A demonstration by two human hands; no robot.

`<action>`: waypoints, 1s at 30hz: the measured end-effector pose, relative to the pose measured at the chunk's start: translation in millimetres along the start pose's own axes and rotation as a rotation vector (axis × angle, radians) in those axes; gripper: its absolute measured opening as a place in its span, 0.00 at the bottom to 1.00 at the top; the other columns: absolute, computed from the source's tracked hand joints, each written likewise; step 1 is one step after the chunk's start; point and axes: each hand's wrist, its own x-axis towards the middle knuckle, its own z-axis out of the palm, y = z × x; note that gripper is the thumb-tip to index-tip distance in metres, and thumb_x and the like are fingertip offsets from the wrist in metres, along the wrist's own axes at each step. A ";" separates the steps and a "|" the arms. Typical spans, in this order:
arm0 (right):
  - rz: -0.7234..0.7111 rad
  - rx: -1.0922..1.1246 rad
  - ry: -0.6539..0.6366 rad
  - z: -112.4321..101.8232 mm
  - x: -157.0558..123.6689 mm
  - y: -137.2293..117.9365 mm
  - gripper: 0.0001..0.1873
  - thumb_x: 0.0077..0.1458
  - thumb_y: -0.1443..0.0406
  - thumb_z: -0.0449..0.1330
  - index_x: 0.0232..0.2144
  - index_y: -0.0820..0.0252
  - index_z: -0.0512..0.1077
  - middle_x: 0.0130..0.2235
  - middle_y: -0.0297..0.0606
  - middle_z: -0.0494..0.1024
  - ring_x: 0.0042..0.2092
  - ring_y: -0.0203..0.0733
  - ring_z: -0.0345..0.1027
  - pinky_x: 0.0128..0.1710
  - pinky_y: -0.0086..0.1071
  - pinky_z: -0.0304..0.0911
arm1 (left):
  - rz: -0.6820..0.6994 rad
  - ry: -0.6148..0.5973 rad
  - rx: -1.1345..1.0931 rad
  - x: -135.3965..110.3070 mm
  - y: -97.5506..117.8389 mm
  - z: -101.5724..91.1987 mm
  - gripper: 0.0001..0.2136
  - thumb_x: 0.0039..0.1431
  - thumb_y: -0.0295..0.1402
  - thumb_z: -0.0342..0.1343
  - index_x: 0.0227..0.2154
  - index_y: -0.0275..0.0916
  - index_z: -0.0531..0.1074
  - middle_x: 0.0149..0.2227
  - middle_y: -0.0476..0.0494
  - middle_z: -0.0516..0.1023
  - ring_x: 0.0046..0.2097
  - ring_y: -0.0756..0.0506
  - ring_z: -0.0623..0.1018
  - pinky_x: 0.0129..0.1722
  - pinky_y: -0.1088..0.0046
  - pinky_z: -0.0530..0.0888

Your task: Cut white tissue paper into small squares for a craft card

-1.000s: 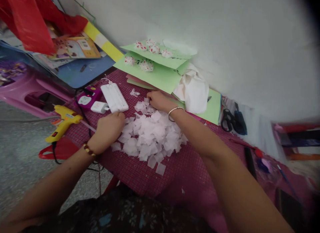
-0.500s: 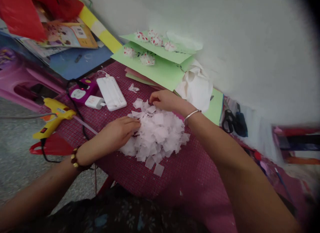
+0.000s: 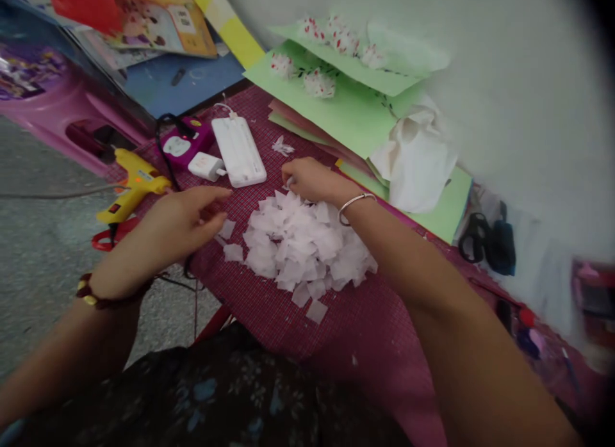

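The heap of white paper squares [image 3: 302, 245] lies in the middle of a red checked cloth [image 3: 375, 325], with a few stray squares [image 3: 233, 251] lying loose at its left edge. The left hand [image 3: 177, 219] hovers just left of the heap, fingers stretched out and thumb apart, holding nothing I can make out. The right hand [image 3: 312, 181] rests curled on the heap's far edge; its fingertips are tucked under, so I cannot tell whether they pinch a square. A silver bangle [image 3: 353, 203] sits on that wrist. Beyond the left hand stand a yellow glue gun [image 3: 132, 187] and a white power strip [image 3: 239, 151]. Green paper sheets [image 3: 346, 114] and a crumpled white tissue [image 3: 416, 162] lie by the wall, and scissors [image 3: 487, 245] well off to the right.
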 end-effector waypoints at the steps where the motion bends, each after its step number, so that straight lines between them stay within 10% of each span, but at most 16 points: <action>1: -0.001 0.012 -0.005 -2.9 -3.0 1.5 0.13 0.52 0.76 0.56 0.36 0.60 0.77 0.39 0.42 0.82 0.42 0.46 0.74 0.40 0.33 0.62 | 0.029 -0.048 -0.015 -3.1 -0.4 1.9 0.19 0.61 0.39 0.51 0.53 0.41 0.71 0.44 0.42 0.81 0.39 0.41 0.80 0.40 0.61 0.78; 7: 0.002 0.037 -0.026 -21.5 -50.4 17.3 0.12 0.51 0.75 0.57 0.34 0.59 0.78 0.38 0.39 0.82 0.39 0.44 0.72 0.38 0.33 0.60 | 0.259 -0.206 0.287 -12.8 3.1 17.9 0.28 0.56 0.40 0.60 0.59 0.41 0.66 0.60 0.33 0.71 0.57 0.30 0.72 0.56 0.48 0.69; 13: -0.006 0.239 -0.179 -28.6 -90.4 29.3 0.13 0.56 0.70 0.58 0.42 0.57 0.78 0.41 0.35 0.82 0.40 0.42 0.72 0.40 0.32 0.62 | 0.282 -0.229 0.164 -4.7 -3.1 28.5 0.08 0.58 0.35 0.55 0.38 0.39 0.74 0.40 0.39 0.76 0.43 0.41 0.75 0.47 0.62 0.72; 19: 0.309 0.107 0.259 -17.0 -69.4 48.3 0.17 0.59 0.72 0.56 0.48 0.63 0.76 0.47 0.42 0.82 0.46 0.46 0.75 0.47 0.35 0.65 | 0.170 -0.393 -0.191 3.3 -9.1 30.4 0.08 0.60 0.30 0.49 0.31 0.37 0.73 0.32 0.48 0.77 0.35 0.50 0.74 0.40 0.74 0.71; 30: 0.278 0.074 0.204 -4.2 -29.8 45.0 0.15 0.49 0.78 0.58 0.34 0.59 0.80 0.38 0.44 0.84 0.42 0.51 0.76 0.44 0.41 0.69 | 0.005 0.004 -0.376 52.3 60.8 -15.9 0.12 0.57 0.36 0.58 0.36 0.31 0.76 0.31 0.52 0.74 0.35 0.52 0.75 0.38 0.74 0.70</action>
